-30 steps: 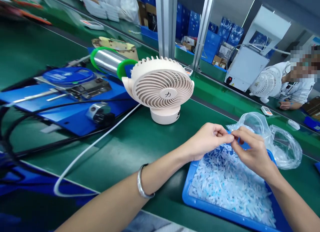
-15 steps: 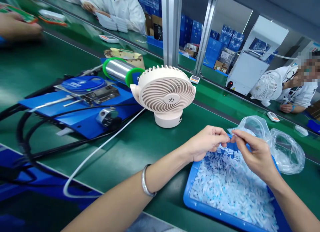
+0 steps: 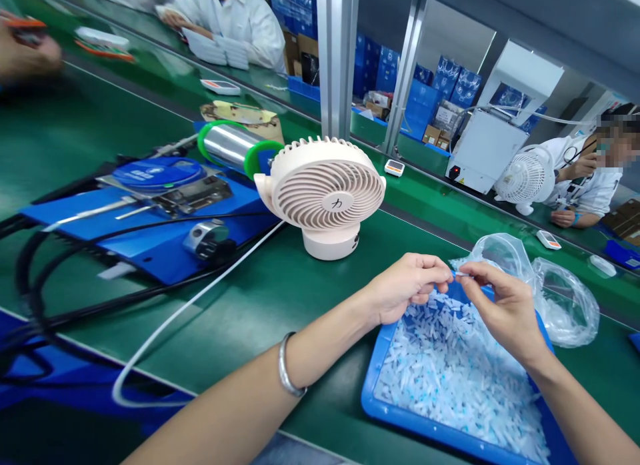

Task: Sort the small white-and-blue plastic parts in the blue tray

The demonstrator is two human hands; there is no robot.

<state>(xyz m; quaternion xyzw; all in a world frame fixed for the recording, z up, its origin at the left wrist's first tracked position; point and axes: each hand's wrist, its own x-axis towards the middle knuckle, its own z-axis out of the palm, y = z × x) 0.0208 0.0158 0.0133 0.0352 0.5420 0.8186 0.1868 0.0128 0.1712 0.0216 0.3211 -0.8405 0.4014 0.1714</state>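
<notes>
Above the far edge of a blue tray (image 3: 371, 385), both hands meet with fingertips almost touching. My left hand (image 3: 413, 281), with a silver bangle on its wrist, is closed in a pinch; what lies in its fingertips is too small to make out. Between the thumb and forefinger of my right hand (image 3: 505, 305) shows the end of a small white strip (image 3: 463, 274). Many loose small white strips (image 3: 450, 378), some with light blue parts, fill the tray below.
Left of the tray stands a pink desk fan (image 3: 333, 201). Further left are a blue machine (image 3: 165, 245) with cables and a metal roller (image 3: 230, 145). Clear plastic bags (image 3: 567, 305) lie behind the tray. Beyond runs a green conveyor (image 3: 425, 188) carrying white devices. Co-workers sit across it.
The hands stay pinched together over the tray, and the white strip shows more clearly at the right fingertips. The view has shifted slightly. Conveyor devices and a co-worker's hand at far left have moved.
</notes>
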